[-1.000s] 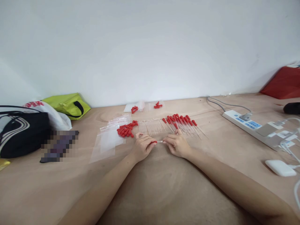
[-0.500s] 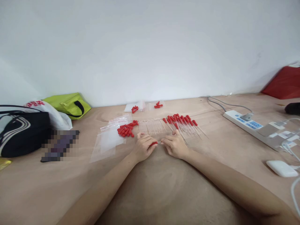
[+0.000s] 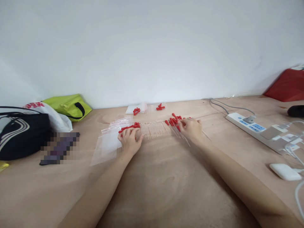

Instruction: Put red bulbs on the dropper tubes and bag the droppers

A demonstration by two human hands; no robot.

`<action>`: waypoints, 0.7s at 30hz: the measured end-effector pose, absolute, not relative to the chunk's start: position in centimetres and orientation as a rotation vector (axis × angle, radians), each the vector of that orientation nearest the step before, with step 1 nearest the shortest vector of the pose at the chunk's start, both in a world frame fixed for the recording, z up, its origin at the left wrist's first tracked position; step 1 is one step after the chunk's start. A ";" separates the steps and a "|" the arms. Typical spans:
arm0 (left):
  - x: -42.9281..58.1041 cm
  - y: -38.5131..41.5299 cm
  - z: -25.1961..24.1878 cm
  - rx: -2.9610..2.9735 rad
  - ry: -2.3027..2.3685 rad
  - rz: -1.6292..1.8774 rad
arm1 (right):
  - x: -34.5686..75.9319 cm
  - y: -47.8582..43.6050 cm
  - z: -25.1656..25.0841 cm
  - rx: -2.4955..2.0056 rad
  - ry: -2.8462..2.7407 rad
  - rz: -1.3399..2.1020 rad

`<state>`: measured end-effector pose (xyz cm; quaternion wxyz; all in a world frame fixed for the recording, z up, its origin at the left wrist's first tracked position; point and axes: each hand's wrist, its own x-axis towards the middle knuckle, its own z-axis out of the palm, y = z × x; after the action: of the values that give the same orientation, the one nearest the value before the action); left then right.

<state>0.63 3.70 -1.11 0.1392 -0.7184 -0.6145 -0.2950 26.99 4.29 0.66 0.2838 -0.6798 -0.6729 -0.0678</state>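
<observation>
My left hand (image 3: pixel 130 142) is over the pile of red rubber caps (image 3: pixel 127 128) at centre left, its fingertips on them and its thumb held apart. Part of the pile is hidden beneath it. To the right, my right hand (image 3: pixel 192 129) bends over the red-capped sticks (image 3: pixel 173 121), its fingers closed around one whose red end points up and left. The rest of that stick is hidden by the hand. Between the hands lies a row of bare thin sticks (image 3: pixel 155 129), side by side.
Clear zip bags (image 3: pixel 106 144) lie beside the caps. Farther back are two small bags with red caps (image 3: pixel 136 110) (image 3: pixel 160 107) near the wall. A white power strip (image 3: pixel 256 129) with cables is at right. Bags (image 3: pixel 23 136) and a blurred dark object (image 3: pixel 60 148) lie at left.
My hands have parted from the middle. The left has gone left onto the red caps; the right has carried a red-capped stick right and away from me to the other capped sticks.
</observation>
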 end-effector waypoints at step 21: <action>-0.2 3.6 -0.3 -1.963 -1.923 -0.279 | 22.8 7.2 -0.5 -1.969 -1.915 -0.073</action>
<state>-0.25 3.58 -0.29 0.1887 -0.6979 -0.6837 -0.0991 22.77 7.20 -0.53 0.1958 -0.7027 -0.6835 -0.0259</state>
